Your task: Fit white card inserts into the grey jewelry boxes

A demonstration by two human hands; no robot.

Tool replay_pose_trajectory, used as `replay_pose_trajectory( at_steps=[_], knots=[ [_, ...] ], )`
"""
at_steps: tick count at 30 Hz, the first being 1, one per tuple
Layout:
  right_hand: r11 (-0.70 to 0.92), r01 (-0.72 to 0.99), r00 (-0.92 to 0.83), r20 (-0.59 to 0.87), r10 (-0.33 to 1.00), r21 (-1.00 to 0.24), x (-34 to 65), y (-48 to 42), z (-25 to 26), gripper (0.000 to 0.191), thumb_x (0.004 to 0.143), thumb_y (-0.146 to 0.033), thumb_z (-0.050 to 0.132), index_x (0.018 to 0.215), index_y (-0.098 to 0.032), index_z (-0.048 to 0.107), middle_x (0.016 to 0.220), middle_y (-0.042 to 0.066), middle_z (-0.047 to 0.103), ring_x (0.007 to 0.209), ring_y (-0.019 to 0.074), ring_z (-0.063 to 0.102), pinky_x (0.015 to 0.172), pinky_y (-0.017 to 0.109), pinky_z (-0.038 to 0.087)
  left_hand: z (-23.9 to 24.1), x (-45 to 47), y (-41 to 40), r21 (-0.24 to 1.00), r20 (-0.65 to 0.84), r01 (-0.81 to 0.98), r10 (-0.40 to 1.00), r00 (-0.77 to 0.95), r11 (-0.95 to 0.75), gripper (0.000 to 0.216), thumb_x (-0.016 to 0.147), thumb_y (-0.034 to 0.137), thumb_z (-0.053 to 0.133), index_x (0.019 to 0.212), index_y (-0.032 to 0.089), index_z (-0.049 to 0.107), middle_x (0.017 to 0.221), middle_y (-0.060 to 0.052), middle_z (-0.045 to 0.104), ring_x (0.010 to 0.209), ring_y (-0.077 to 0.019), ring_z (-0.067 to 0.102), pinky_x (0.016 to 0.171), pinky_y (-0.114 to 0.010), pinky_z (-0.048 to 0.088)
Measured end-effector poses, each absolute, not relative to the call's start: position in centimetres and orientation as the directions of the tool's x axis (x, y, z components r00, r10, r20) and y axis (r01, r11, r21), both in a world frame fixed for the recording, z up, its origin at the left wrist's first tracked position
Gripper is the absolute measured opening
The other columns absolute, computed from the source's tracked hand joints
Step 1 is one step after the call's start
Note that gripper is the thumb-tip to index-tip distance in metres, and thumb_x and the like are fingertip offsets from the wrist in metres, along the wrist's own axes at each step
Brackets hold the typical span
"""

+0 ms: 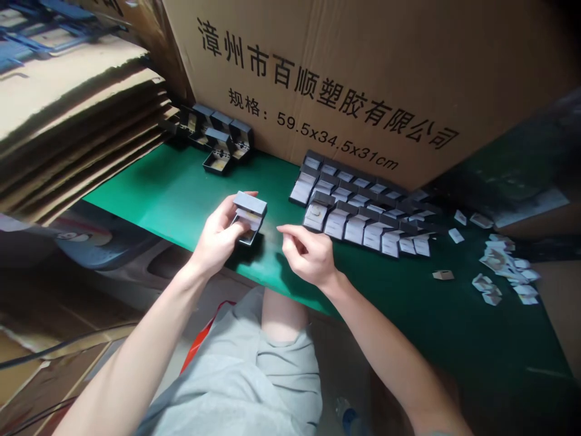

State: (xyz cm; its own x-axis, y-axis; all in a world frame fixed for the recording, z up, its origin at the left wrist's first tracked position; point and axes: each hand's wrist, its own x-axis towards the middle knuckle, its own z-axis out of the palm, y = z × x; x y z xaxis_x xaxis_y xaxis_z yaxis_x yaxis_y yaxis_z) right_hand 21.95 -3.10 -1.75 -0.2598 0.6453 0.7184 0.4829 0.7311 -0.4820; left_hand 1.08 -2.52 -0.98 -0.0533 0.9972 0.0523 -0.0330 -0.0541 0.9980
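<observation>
My left hand (pixel 216 237) grips a small dark hinged jewelry box (pixel 250 204) above the near edge of the green table. Its lid is raised, and my thumb reaches in at the pale insert. Just right of it is my right hand (pixel 308 251), its index finger pointing toward the box and its other fingers curled in. Whether something small sits in those curled fingers is hidden. Beyond my right hand stand rows of similar open boxes with white inserts (pixel 334 223). One front box (pixel 316 213) shows a thin curved mark on its insert.
Several open dark boxes (pixel 218 158) stand at the back left. A large printed carton (pixel 290 66) walls off the rear. Stacked cardboard sheets (pixel 91 133) crowd the left. Small crumpled white pieces (pixel 503 260) lie on the green tabletop (pixel 149 188) at the right.
</observation>
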Motion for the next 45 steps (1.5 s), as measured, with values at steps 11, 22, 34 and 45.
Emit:
replay_pose_trajectory(
  at_steps=[11, 22, 34, 45],
  knots=[
    [0.685, 0.491, -0.307, 0.628, 0.715, -0.539, 22.2, -3.0, -1.8, 0.024, 0.1, -0.019, 0.053, 0.102, -0.018, 0.077, 0.068, 0.0, 0.072, 0.05, 0.0104, 0.06, 0.054, 0.022, 0.049, -1.4, 0.5, -2.5, 0.996, 0.084, 0.02, 0.993, -0.082, -0.083, 0.065, 0.077, 0.03, 0.078, 0.14, 0.022, 0.063, 0.123, -0.01, 0.071, 0.101, -0.0247, 0.069, 0.081, -0.031, 0.059],
    [0.692, 0.487, -0.321, 0.628, 0.709, -0.533, 22.2, -2.9, -2.1, 0.024, 0.1, -0.019, 0.054, 0.1, -0.019, 0.077, 0.07, -0.001, 0.074, 0.051, 0.0101, 0.062, 0.055, 0.022, 0.049, -1.4, 0.4, -2.4, 0.998, 0.051, -0.02, 0.993, -0.108, -0.054, 0.052, 0.07, 0.022, 0.072, 0.122, 0.024, 0.068, 0.099, -0.001, 0.068, 0.079, -0.0164, 0.063, 0.067, -0.024, 0.052],
    [0.718, 0.43, -0.377, 0.614, 0.694, -0.547, 22.0, -3.3, -1.8, 0.024, 0.098, -0.025, 0.055, 0.103, -0.02, 0.077, 0.062, -0.003, 0.068, 0.048, 0.0092, 0.056, 0.054, 0.022, 0.048, -1.4, 0.6, -2.5, 0.998, 0.055, -0.03, 0.995, -0.081, -0.058, 0.052, 0.077, 0.024, 0.075, 0.128, 0.025, 0.068, 0.107, -0.003, 0.071, 0.085, -0.0175, 0.064, 0.069, -0.024, 0.053],
    [0.838, 0.417, -0.619, 0.564, 0.546, -0.353, 22.1, -3.8, -1.2, 0.046, 0.098, -0.035, 0.055, 0.14, -0.019, 0.067, 0.07, -0.003, 0.065, 0.055, 0.0095, 0.053, 0.051, 0.024, 0.04, -0.3, 0.6, -2.8, 0.994, 0.075, 0.081, 0.995, 0.064, -0.08, 0.054, 0.076, 0.023, 0.065, 0.13, 0.02, 0.07, 0.099, -0.003, 0.073, 0.08, -0.019, 0.064, 0.067, -0.026, 0.054]
  ],
)
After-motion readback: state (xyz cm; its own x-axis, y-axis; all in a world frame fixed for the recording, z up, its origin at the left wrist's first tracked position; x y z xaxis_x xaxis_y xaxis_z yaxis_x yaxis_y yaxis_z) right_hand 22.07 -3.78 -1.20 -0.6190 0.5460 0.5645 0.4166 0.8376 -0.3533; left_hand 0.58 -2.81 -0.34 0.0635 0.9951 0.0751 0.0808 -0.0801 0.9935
